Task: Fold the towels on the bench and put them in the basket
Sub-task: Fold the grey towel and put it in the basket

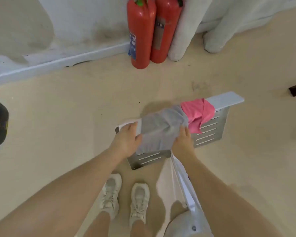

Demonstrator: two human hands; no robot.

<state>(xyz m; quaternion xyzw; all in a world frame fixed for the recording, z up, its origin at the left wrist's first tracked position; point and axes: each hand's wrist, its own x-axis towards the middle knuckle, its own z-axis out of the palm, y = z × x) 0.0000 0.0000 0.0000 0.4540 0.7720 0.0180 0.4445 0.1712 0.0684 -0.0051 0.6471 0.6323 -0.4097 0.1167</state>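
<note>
The worktop is a narrow white bench with a slotted metal side panel, standing on a beige floor. All positions below are given relative to this worktop.

Grey towel: draped across the middle of the worktop, its near edge hanging over the slotted panel toward the person.

Pink towel: draped over the worktop just beyond the grey towel, toward the far end. The two towels touch where their edges meet, and one corner of the pink towel hangs down over the panel.

Left hand: placed at the near end of the worktop. The fingers lie across the bare white top and the thumb meets the left edge of the grey towel. Whether the grip pinches the cloth cannot be told.

Right hand: placed at the right side of the grey towel, next to the pink towel. The grip is closed on bunched grey cloth.

Two red fire extinguishers stand against the wall well beyond the worktop. The person's white shoes are on the floor in front of it.
</note>
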